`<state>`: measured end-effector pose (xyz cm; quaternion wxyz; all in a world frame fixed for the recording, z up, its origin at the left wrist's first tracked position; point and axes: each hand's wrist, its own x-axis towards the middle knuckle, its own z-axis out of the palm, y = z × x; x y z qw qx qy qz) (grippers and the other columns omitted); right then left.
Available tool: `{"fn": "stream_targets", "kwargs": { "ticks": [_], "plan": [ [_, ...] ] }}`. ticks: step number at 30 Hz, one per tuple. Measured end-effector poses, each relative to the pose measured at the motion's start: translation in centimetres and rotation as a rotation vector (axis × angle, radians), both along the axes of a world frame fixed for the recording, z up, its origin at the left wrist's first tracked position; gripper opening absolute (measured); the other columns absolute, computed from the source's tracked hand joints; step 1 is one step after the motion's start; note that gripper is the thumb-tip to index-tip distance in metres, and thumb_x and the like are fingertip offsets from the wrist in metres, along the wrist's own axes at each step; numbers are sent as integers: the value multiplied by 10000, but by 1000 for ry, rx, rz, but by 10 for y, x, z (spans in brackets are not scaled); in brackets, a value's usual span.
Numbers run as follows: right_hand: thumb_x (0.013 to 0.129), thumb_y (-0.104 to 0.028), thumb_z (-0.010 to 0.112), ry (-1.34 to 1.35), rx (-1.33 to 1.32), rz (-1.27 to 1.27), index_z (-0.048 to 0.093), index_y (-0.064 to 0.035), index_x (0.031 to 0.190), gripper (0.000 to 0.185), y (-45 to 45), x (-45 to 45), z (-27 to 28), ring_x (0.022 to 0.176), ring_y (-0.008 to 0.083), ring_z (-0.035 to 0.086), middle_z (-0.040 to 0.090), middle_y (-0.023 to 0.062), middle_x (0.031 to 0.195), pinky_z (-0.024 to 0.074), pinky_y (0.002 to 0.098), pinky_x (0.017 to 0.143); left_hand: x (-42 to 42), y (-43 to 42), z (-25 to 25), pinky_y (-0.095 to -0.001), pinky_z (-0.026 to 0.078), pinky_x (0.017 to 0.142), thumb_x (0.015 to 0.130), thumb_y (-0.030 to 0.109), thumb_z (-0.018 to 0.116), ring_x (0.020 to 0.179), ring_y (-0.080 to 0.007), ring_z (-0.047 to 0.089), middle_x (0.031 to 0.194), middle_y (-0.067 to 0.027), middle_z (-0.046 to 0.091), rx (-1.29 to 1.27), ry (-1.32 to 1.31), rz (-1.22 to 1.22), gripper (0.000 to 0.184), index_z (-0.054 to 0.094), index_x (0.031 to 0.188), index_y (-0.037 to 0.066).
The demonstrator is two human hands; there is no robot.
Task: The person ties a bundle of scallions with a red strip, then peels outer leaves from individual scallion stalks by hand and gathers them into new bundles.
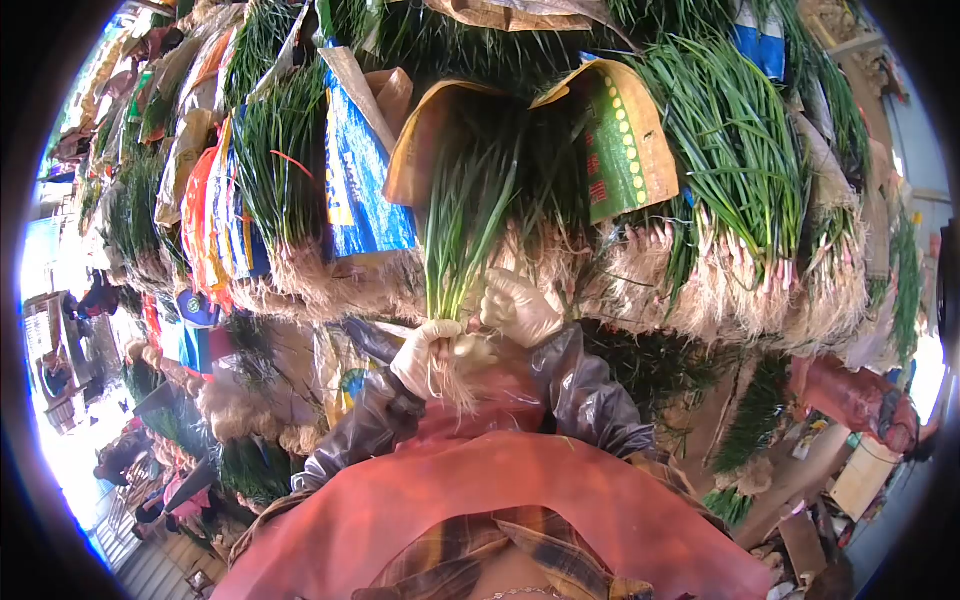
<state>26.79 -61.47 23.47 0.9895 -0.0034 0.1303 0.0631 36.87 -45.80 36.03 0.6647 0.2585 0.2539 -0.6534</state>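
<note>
My left hand (428, 358), in a pale glove, is closed round the lower stems of a small bunch of spring onions (462, 225). The leaves point up and away, and the pale stringy roots hang below the fist. Close beside it, to the right of the stems, is my right hand (522, 306), gloved too. Its fingers are curled in, and whatever may be between them is hidden. Ahead of both hands, a brown-lined sack (625, 140) with green and yellow print is folded open around more leaves.
Thick bundles of spring onions (735, 170) line the raised surface ahead, roots towards me. A blue and white sack (365, 170) stands among them on the left. Other people (195, 495) are at the far left. A red-sleeved arm (855, 400) shows at the right.
</note>
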Motion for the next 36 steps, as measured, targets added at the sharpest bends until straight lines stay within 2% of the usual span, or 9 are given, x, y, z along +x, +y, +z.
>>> {"fn": "stream_targets", "kwargs": {
  "ticks": [2,7,13,16,21,25,29,31,36],
  "plan": [
    [927,-155,568,542,-211,-26,590,-67,950,94,-1,27,95,643,143,600,609,30,741,508,230,597,11,-5,14,-256,394,516,831,162,586,526,-126,441,591,13,474,225,-157,-135,229,600,995,3],
    [840,-193,615,430,-1459,39,661,2,968,238,14,17,72,638,169,619,637,80,673,484,289,588,7,-3,-21,-219,398,464,865,164,621,496,-75,468,615,0,513,422,-350,-246,174,652,937,8],
    [906,-339,590,899,-1801,45,649,-5,1051,369,-16,-17,-4,562,140,580,653,63,726,468,275,513,10,-4,-3,-234,334,468,884,92,551,540,-100,428,592,19,421,168,-131,-229,115,579,835,-8],
    [967,-409,480,637,-1378,-62,668,-38,1047,423,-15,-39,41,591,127,556,610,23,701,472,299,560,14,15,-1,-251,370,514,905,147,553,550,-120,437,612,12,423,-6,-40,-24,210,482,725,66],
    [974,-277,472,304,-806,-153,613,14,1118,354,-10,-30,79,1088,209,572,617,144,1184,420,336,978,12,14,-13,-207,394,541,901,168,608,548,-59,430,667,37,500,55,-307,-216,193,578,1075,90],
    [904,-168,629,404,-644,-171,652,-39,1106,242,20,-12,83,827,104,614,681,34,928,488,257,799,-6,-16,-14,-231,449,503,876,131,635,611,-66,539,751,25,601,141,-296,-249,177,612,1043,80],
    [927,-252,590,745,-1781,-236,694,-58,912,221,10,-22,73,679,97,624,698,62,842,506,225,537,-8,-23,-15,-269,513,595,902,158,595,679,-119,586,779,-32,612,337,-355,-261,141,594,969,34],
    [945,-213,551,968,-1396,-90,641,-75,1064,203,-15,-28,81,703,84,634,695,52,948,477,191,537,-6,-17,-17,-281,527,636,894,156,602,767,-174,650,910,-94,674,253,-259,-127,150,601,952,17],
    [882,-132,625,241,-1067,-42,642,8,1056,224,-20,2,112,863,119,615,670,49,991,487,250,764,3,-20,-7,-275,504,601,921,150,533,754,-169,624,894,-86,654,70,-18,-77,174,565,1034,21]
  ]
}}
